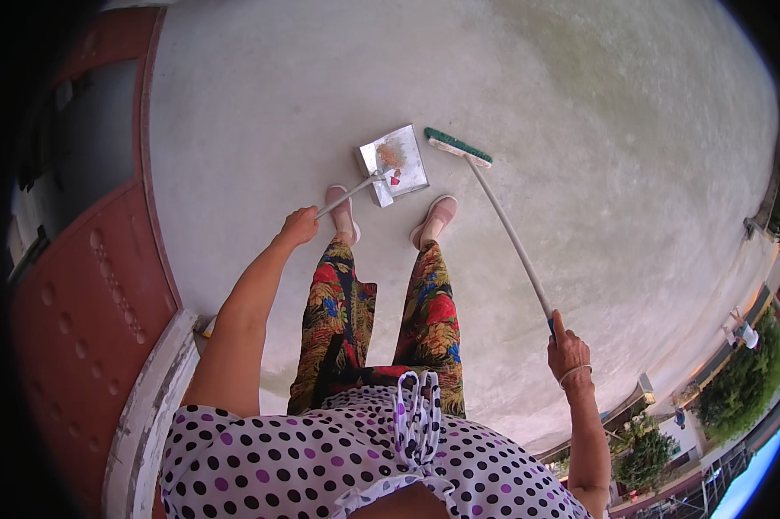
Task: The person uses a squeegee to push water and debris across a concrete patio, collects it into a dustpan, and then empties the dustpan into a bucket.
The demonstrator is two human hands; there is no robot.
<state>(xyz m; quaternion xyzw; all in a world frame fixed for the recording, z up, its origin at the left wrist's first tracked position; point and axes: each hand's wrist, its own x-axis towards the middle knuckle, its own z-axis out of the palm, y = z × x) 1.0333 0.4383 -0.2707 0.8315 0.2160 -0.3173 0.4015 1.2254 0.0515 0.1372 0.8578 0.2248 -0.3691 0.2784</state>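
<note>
My left hand (299,226) grips the handle of a metal dustpan (414,162), which rests on the concrete floor in front of my feet. A heap of brown debris (390,154) and a small red scrap (395,181) lie in its pan. In my right hand (567,350) is the pole of a push broom (513,235), with the index finger stretched along it. The broom's head (458,148), with green bristles and a whitish back, sits on the floor just right of the dustpan, apart from its edge.
A red metal door (104,272) with a dark glazed panel stands at the left beside a worn white ledge (144,415). Pale concrete floor (266,117) spreads ahead. Green shrubs (743,383) line the far right side. My pink shoes (439,216) flank the dustpan's near side.
</note>
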